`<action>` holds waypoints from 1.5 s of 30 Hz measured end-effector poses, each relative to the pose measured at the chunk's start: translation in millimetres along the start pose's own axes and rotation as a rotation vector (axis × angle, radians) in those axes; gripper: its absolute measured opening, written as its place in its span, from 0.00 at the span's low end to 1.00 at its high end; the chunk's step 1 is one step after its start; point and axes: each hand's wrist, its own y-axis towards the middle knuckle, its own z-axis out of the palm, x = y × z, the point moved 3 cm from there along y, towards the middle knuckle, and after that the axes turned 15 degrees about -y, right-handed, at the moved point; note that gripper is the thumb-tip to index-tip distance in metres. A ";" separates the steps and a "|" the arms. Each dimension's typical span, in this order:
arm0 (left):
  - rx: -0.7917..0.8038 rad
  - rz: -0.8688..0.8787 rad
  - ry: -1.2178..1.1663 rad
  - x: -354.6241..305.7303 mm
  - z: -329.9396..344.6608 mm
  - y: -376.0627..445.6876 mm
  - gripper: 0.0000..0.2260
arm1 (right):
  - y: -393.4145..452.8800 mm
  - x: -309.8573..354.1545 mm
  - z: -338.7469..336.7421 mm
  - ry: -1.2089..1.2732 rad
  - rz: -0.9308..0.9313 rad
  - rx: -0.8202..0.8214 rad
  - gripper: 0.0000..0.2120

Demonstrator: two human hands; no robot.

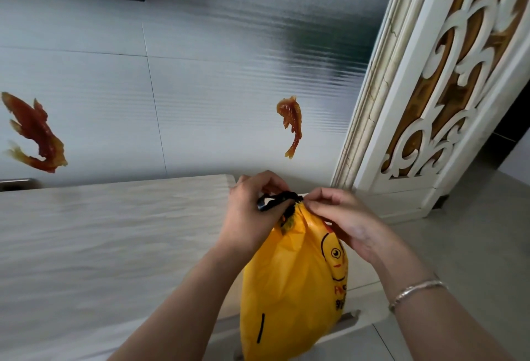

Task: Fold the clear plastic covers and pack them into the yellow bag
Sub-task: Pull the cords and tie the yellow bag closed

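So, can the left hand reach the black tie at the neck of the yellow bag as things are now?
Probably yes. The left hand is already at the black tie, its fingers curled round it at the gathered neck of the yellow bag. The right hand pinches the neck from the other side and does not block it.

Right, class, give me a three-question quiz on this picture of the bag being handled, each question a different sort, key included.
1. True or false: the yellow bag lies flat and open on the table.
2. What are both hands gripping? A) a clear cover B) the black tie at the bag's neck C) the bracelet
3. Fill in: the bracelet is on the ___ wrist.

Key: 1 false, it hangs gathered at the neck. 2 B, left hand and right hand pinch it. 3 right.
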 end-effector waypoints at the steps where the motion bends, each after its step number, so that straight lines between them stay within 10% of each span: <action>1: 0.006 -0.020 -0.033 -0.5 0.2 0.5 0.06 | 0.3 2.0 1.2 -0.054 -0.014 -0.045 0.03; 8: -0.047 -0.182 -0.297 -5.5 -0.4 2.0 0.03 | 3.4 12.7 10.5 -0.098 -0.101 -0.329 0.02; 18: -0.022 -0.197 -0.261 -3.8 -6.3 1.3 0.03 | 1.8 11.6 14.1 0.166 0.035 0.034 0.10; 26: 0.039 -0.199 -0.297 -8.9 -3.3 0.7 0.04 | 8.1 11.5 11.4 -0.016 0.050 -0.255 0.06; 35: 0.020 -0.183 -0.191 -7.6 -8.1 3.6 0.05 | 0.0 11.4 13.8 0.349 0.210 0.061 0.19; 38: -0.003 -0.150 -0.137 -8.2 -8.1 4.8 0.06 | 4.8 14.9 11.1 0.364 0.128 -0.090 0.15; 45: -0.114 -0.376 -0.636 -22.0 -12.2 10.1 0.12 | 13.5 34.2 9.5 0.821 0.028 -0.116 0.07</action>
